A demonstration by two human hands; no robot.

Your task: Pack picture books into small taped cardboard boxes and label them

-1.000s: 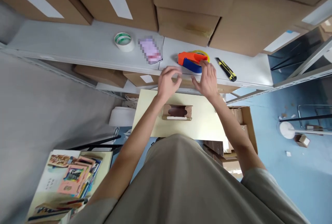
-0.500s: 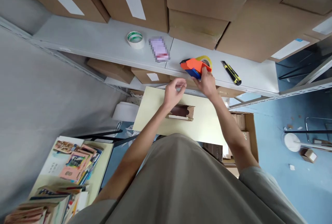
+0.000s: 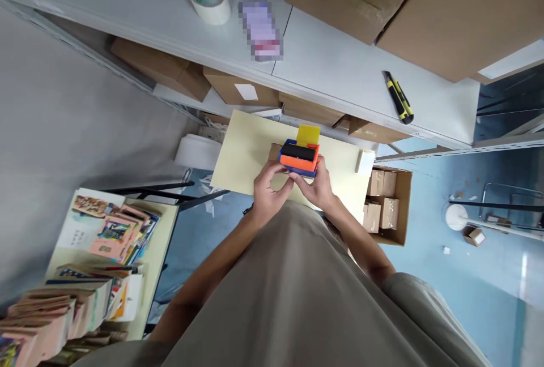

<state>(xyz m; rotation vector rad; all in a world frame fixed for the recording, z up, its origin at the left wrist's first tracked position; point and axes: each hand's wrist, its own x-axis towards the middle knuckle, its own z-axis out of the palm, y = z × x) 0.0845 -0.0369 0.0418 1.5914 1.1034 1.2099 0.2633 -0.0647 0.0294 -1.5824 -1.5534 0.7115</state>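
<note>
Tape dispenser point(image 3: 298, 162) sat gripped between my left hand point(image 3: 269, 190) and right hand point(image 3: 318, 188); I saw a knife point(image 3: 398, 98) on the shelf point(image 3: 331, 55) beyond them.

You've got your left hand point(image 3: 268, 190) and right hand point(image 3: 317, 187) gripping the orange-and-blue tape dispenser point(image 3: 298, 162) over the cream table point(image 3: 242, 154); box cutter point(image 3: 398, 98) and tape roll point(image 3: 216, 14) just chilling on the shelf point(image 3: 335, 52).
</note>
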